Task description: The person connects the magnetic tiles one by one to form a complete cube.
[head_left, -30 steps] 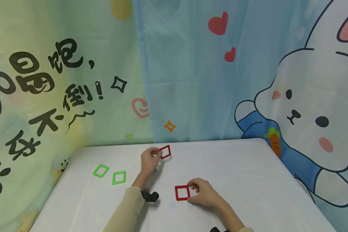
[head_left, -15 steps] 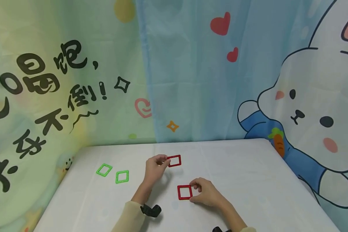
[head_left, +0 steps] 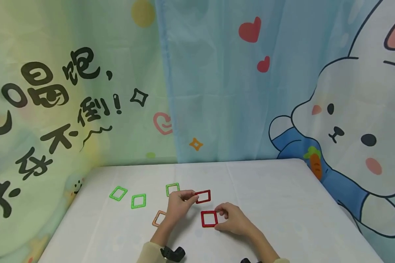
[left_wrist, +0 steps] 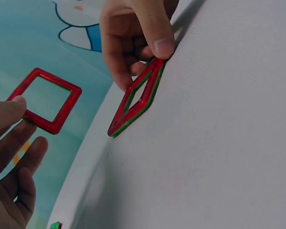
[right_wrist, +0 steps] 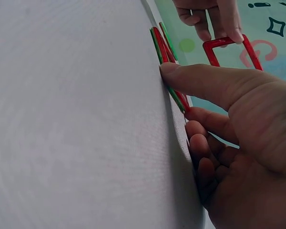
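Observation:
In the head view my left hand (head_left: 179, 205) pinches a red square magnetic tile (head_left: 210, 195), an open frame, between thumb and fingertips. It is raised above the table and tilted. Closer to me and to the right, my right hand (head_left: 235, 220) pinches another red square magnetic tile (head_left: 202, 219) by its right edge. The left wrist view shows a green layer (left_wrist: 142, 112) lying against the underside of that lower tile. In the right wrist view, my right thumb (right_wrist: 195, 78) presses on its red face, low over the white cloth.
Two green square tiles (head_left: 132, 202) (head_left: 114, 198) lie at the left on the white table (head_left: 283, 197). Another green tile (head_left: 167, 190) and an orange tile (head_left: 155, 218) are partly covered by my left hand and arm. A printed curtain (head_left: 210, 109) hangs behind.
My left hand has brought its red tile nearer to me and rightward, towards the right hand's tile. The third green tile and the orange tile have come into view. My right hand stays nearly still.

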The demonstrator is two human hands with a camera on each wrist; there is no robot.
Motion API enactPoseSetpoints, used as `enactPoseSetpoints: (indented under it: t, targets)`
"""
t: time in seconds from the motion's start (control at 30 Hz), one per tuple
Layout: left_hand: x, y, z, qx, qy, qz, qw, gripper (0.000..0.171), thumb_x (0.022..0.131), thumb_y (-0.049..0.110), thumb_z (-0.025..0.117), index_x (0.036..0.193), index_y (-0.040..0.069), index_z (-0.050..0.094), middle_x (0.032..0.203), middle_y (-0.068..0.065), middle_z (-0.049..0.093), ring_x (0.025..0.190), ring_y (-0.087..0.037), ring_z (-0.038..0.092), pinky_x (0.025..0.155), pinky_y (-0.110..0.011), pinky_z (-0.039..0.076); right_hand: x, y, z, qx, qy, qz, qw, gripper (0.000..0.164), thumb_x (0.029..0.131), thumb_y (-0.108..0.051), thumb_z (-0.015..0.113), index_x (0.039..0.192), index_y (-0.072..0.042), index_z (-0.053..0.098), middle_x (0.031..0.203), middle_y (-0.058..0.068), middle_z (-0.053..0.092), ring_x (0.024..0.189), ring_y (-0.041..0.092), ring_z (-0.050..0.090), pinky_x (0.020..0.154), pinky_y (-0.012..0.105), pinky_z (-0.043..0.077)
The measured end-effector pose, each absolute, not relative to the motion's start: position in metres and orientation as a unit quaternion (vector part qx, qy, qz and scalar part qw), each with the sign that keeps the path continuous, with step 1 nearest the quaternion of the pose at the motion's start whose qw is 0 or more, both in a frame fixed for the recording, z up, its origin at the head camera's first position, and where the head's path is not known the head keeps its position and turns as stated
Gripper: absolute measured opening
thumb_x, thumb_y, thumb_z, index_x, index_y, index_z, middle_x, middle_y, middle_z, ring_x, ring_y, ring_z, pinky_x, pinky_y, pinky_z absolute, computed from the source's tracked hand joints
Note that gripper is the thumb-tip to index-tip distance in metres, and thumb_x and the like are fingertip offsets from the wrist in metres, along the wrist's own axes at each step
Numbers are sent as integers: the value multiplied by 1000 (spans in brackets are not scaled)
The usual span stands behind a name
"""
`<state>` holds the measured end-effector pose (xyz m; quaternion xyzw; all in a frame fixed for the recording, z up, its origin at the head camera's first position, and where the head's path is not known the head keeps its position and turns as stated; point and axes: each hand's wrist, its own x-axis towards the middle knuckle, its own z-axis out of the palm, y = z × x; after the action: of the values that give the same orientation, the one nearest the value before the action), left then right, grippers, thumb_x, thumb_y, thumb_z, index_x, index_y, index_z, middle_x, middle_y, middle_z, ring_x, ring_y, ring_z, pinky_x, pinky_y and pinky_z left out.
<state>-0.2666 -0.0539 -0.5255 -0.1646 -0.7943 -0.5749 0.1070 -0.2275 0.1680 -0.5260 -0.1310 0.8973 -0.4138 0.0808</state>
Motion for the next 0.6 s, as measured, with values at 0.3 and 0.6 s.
enactPoseSetpoints:
  t: [0.3,0.6]
  targets:
    - [-262,-51,-532,-175,-773,-605,78,11,87,11,75,91,1,75,79,-1,71,70,-12,63,62,-23,50,-227,169,-526,-142,897,-413,70,46,69,-14,88,107,-4,65,88,2,53,79,18,46,65,29,42]
    - [-257,-45,-537,-191,-782,-590,63,9,86,9,75,89,1,76,76,2,71,69,-8,66,60,-23,51,-227,171,-526,-144,896,-414,74,48,69,-15,88,109,-3,65,89,1,53,79,17,46,65,28,42]
